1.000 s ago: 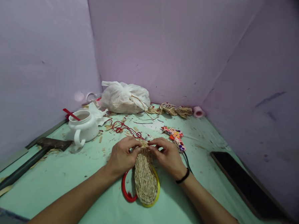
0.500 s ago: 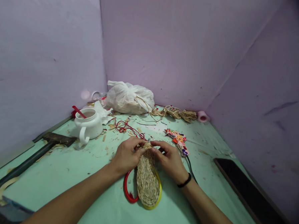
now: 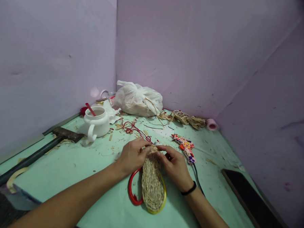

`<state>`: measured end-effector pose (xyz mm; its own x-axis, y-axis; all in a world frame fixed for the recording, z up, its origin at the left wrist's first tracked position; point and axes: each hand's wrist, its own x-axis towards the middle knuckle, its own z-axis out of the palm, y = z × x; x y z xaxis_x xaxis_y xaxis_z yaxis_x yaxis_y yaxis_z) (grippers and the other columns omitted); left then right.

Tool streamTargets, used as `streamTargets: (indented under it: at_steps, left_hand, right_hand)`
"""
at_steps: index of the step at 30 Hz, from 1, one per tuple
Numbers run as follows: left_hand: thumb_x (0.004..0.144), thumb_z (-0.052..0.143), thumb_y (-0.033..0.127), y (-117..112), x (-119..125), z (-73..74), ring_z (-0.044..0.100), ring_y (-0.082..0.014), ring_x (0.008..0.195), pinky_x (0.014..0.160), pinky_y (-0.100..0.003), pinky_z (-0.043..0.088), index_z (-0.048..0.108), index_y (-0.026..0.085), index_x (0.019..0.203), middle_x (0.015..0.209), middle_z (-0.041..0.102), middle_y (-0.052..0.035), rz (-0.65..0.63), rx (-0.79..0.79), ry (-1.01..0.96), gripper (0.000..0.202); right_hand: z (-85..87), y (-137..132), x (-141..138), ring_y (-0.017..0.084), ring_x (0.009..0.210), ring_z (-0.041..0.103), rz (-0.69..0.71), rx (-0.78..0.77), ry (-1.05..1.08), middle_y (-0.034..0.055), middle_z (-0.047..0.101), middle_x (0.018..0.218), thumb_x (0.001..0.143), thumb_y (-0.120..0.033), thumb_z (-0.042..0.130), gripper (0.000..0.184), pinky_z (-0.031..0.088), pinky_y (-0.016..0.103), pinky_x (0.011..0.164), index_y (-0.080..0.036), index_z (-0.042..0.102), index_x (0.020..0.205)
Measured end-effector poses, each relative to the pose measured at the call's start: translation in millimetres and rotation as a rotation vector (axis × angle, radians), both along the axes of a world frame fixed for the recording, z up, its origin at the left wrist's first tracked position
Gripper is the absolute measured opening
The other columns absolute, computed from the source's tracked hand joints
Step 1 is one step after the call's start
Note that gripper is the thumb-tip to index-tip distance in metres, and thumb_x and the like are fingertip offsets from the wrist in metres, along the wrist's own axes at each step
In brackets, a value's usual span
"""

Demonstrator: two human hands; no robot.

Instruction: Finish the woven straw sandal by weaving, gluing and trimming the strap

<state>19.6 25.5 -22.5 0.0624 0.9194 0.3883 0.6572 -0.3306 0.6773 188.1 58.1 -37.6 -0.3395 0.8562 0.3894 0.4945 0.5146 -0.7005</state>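
A woven straw piece shaped like a shoe sole (image 3: 152, 185) lies in front of me, its rounded end toward me. My left hand (image 3: 134, 155) pinches the left side of its narrow far end. From the right, my right hand (image 3: 173, 164) grips the same end, thumb and index finger closed on it. A red loop (image 3: 131, 189) shows to the left of the sole, and a yellow loop (image 3: 165, 193) curves along its right edge. They look like scissor handles, mostly hidden under the straw. Red thread (image 3: 132, 127) lies tangled just beyond my hands.
On the left are a hammer-like tool (image 3: 66, 134) and a white pot (image 3: 98, 123) with a red stick. A tied plastic bag (image 3: 139, 99) sits at the back. To the right are a patterned glue gun (image 3: 186, 146) with its cord, a phone (image 3: 254, 204) and a pink roll (image 3: 212, 124).
The whole view has shifted, so the table items appear slightly farther right. Both hands keep their hold on the sole's far end, with only small finger movement.
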Motion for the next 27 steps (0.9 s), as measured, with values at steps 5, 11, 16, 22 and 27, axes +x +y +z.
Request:
streamTargets:
  at_steps: [5, 11, 16, 22, 27]
  left_hand:
    - [0.078, 0.049, 0.019, 4, -10, 3.8, 0.059, -0.0179, 0.083, 0.079, -0.03, 0.044, 0.066, 0.019, 0.084, 0.087, 0.067, -0.0049, 0.182, -0.027, -0.011, 0.018]
    - [0.075, 0.051, 0.017, 6, -13, 3.1, 0.06, -0.0184, 0.083, 0.079, -0.031, 0.045, 0.067, 0.02, 0.082, 0.086, 0.068, -0.0042, 0.222, -0.065, -0.019, 0.018]
    - [0.075, 0.049, 0.019, 2, -10, 5.1, 0.058, -0.0181, 0.083, 0.076, -0.029, 0.043, 0.067, 0.021, 0.084, 0.088, 0.067, -0.0041, 0.225, -0.09, -0.006, 0.02]
    - [0.073, 0.05, 0.026, 6, -18, 5.1, 0.053, -0.0178, 0.057, 0.056, -0.027, 0.035, 0.059, 0.019, 0.052, 0.054, 0.057, -0.0027, 0.308, -0.21, 0.006, 0.023]
    - [0.07, 0.052, 0.028, 14, -20, 1.9, 0.044, -0.0135, 0.045, 0.047, -0.025, 0.028, 0.051, 0.018, 0.042, 0.042, 0.047, 0.0003, 0.275, -0.289, -0.087, 0.03]
  right_hand:
    - [0.4, -2, -1, 0.013, 0.06, 0.057, 0.015, 0.012, -0.01, 0.0067, 0.069, 0.094, 0.079, -0.028, 0.054, 0.025, 0.047, 0.027, 0.06, -0.019, 0.065, 0.1]
    - [3.2, -5, -3, 0.013, 0.06, 0.057, 0.018, 0.163, -0.1, 0.0067, 0.065, 0.102, 0.079, -0.025, 0.055, 0.024, 0.047, 0.027, 0.059, -0.021, 0.063, 0.101]
    - [4.5, -8, -5, 0.017, 0.079, 0.062, 0.041, 0.251, -0.108, 0.0061, 0.066, 0.097, 0.08, -0.022, 0.052, 0.016, 0.048, 0.027, 0.067, -0.021, 0.064, 0.091]
    - [10.9, -1, 8, 0.014, 0.054, 0.056, -0.202, -0.06, -0.172, 0.0066, 0.069, 0.083, 0.082, -0.038, 0.046, 0.029, 0.044, 0.026, 0.054, -0.017, 0.064, 0.091]
    - [24.9, -11, 19, 0.011, 0.033, 0.045, -0.062, -0.327, -0.391, 0.0009, 0.057, 0.038, 0.073, -0.041, 0.055, 0.036, 0.027, 0.022, 0.035, -0.019, 0.06, 0.045]
